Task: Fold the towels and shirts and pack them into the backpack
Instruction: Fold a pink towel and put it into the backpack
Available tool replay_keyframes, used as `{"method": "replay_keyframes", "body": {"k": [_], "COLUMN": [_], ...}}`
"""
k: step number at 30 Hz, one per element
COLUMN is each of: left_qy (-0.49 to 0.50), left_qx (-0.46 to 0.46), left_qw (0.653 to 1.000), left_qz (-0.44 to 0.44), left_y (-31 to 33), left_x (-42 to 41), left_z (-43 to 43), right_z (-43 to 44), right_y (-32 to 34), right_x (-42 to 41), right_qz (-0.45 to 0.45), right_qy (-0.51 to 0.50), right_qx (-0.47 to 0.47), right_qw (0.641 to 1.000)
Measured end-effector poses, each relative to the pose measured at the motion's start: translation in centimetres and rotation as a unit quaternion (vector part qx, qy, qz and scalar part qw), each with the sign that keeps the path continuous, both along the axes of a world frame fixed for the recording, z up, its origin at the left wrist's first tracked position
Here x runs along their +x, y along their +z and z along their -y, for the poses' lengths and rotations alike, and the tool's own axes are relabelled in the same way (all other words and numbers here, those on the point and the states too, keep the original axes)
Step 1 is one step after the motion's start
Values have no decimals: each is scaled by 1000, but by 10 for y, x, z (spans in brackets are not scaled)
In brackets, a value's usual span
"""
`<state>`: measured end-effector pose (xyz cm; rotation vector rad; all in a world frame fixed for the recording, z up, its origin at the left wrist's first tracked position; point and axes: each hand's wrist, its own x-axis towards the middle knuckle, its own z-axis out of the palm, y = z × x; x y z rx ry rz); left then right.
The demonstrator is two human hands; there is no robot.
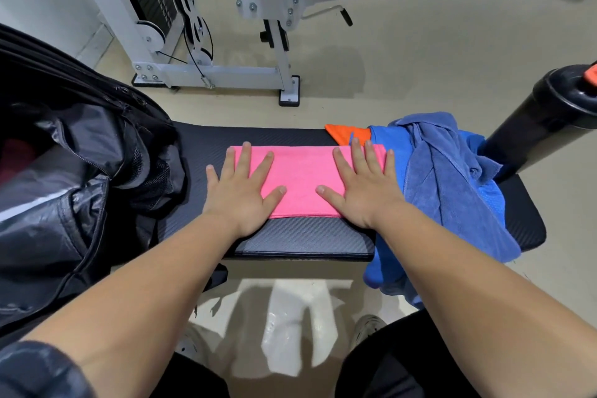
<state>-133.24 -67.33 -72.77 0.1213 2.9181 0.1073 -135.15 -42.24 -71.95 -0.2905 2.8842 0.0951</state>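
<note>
A folded pink towel [302, 176] lies flat in the middle of the black padded bench [303, 237]. My left hand [240, 192] presses on the towel's left end with fingers spread and straight. My right hand [363, 186] presses flat on its right end the same way. The black backpack [74, 178] stands open at the bench's left end, something dark red showing inside. At the right end lies a heap of a blue towel [452, 178], a bright blue shirt [392, 152] and an orange garment [350, 133] peeking out behind.
A black cylindrical roller pad [546, 113] with an orange tip juts in at the right. A white weight machine [206, 42] with a black seat stands on the beige floor beyond the bench. My shoes and dark trousers show below the bench's near edge.
</note>
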Motion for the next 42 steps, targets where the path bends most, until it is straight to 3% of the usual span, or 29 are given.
{"method": "replay_keyframes", "body": {"k": [7, 10, 13, 16, 19, 23, 30, 32, 37, 42], "left_qy": [-71, -96, -31, 45, 73, 74, 125, 150, 213, 248], "left_qx": [-25, 26, 112, 117, 168, 234, 266, 320, 481, 550], "left_qw": [997, 995, 993, 988, 981, 969, 954, 933, 840, 778], "left_qz": [26, 31, -37, -88, -58, 9, 49, 62, 133, 178], "left_y": [4, 7, 12, 16, 22, 26, 44, 45, 45, 44], "left_x": [60, 83, 87, 78, 76, 75, 56, 55, 64, 75], "left_z": [11, 23, 38, 47, 43, 36, 31, 33, 38, 50], "right_z": [4, -1, 5, 21, 35, 39, 37, 38, 38, 40], "right_y": [3, 5, 9, 15, 11, -6, -6, -8, -8, -8], "right_x": [73, 92, 93, 87, 81, 83, 82, 82, 83, 84], "right_qz": [30, 28, 0, -23, 1, 6, 9, 7, 4, 0], "right_qy": [-4, -4, -18, 11, 41, 51, 47, 44, 41, 41], "right_qx": [16, 17, -8, -55, -93, -75, -76, -78, -82, -79], "right_qw": [999, 999, 1000, 998, 995, 996, 996, 996, 996, 996]}}
